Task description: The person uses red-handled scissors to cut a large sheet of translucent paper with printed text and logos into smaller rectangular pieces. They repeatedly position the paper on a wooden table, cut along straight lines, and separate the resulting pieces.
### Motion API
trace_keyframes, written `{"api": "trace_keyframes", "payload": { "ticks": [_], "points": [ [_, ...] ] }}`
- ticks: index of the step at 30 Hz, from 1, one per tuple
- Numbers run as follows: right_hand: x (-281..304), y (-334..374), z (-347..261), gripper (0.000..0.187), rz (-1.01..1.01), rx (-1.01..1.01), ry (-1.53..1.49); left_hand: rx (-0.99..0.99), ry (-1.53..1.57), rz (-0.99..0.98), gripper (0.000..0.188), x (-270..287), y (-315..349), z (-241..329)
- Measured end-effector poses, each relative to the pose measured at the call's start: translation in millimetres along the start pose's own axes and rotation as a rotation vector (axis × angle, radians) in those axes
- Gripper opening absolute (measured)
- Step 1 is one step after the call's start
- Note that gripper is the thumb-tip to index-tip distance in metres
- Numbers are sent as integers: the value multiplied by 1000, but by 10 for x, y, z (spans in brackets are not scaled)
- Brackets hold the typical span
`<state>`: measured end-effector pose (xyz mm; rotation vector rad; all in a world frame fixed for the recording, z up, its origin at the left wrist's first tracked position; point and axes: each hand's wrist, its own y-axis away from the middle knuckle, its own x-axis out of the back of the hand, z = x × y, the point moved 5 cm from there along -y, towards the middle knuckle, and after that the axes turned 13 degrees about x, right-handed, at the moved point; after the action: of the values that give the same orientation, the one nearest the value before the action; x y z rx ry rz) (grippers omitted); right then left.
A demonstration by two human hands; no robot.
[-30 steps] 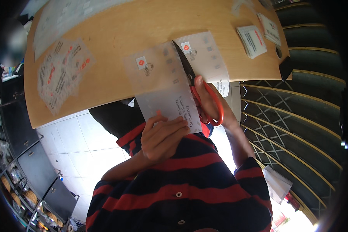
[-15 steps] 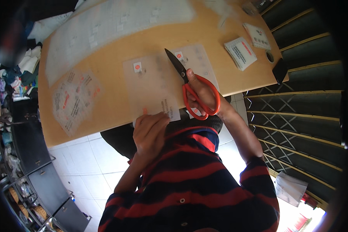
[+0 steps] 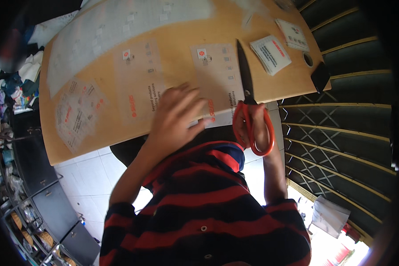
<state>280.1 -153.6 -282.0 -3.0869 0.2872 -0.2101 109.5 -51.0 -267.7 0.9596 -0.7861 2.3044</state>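
Note:
My right hand [image 3: 256,128] grips a pair of scissors [image 3: 246,77] with red handles and dark blades. The blades are together and point away from me, past the right side of a clear printed plastic bag [image 3: 215,73]. My left hand [image 3: 175,113], slightly blurred, hovers over the table's near edge with fingers stretched and thumb apart. It is nearest to that bag's lower left part, which hangs a little over the edge. Another such clear bag [image 3: 137,84] lies flat to the left of my left hand.
A wooden table [image 3: 106,128] bears a heap of clear printed pieces [image 3: 77,115] at left. Translucent sheets [image 3: 133,24] spread along the far side. Stacks of printed cards [image 3: 271,55], a tape roll [image 3: 308,59] and a dark object [image 3: 320,77] lie at right, near a slatted shutter [image 3: 341,108].
One clear bag has slid left, and my left hand has lifted off it and moved up and right. My right hand has shifted right with the scissors, whose blades now stand more upright.

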Motion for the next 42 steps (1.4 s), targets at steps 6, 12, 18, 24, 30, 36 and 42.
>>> {"api": "trace_keyframes", "payload": {
  "ticks": [6,12,18,24,30,36,42],
  "points": [
    [160,520,160,89,24,-98,-10,-211,-133,-263,33,-321,-153,62],
    [-53,882,345,91,-133,-257,-274,120,109,-194,50,249,-303,-457],
    [-154,872,517,83,-256,-215,-52,284,187,-441,48,491,-348,-663],
    [-152,600,422,69,-243,-49,131,242,117,-466,37,600,-583,-644],
    [-207,569,555,51,-316,-129,204,503,441,-246,38,416,-692,-828],
    [-333,523,575,53,-278,-75,181,478,532,-265,44,346,-624,-791],
    [-340,476,579,52,-301,-54,143,542,577,-403,45,254,-432,-830]
  ]
}}
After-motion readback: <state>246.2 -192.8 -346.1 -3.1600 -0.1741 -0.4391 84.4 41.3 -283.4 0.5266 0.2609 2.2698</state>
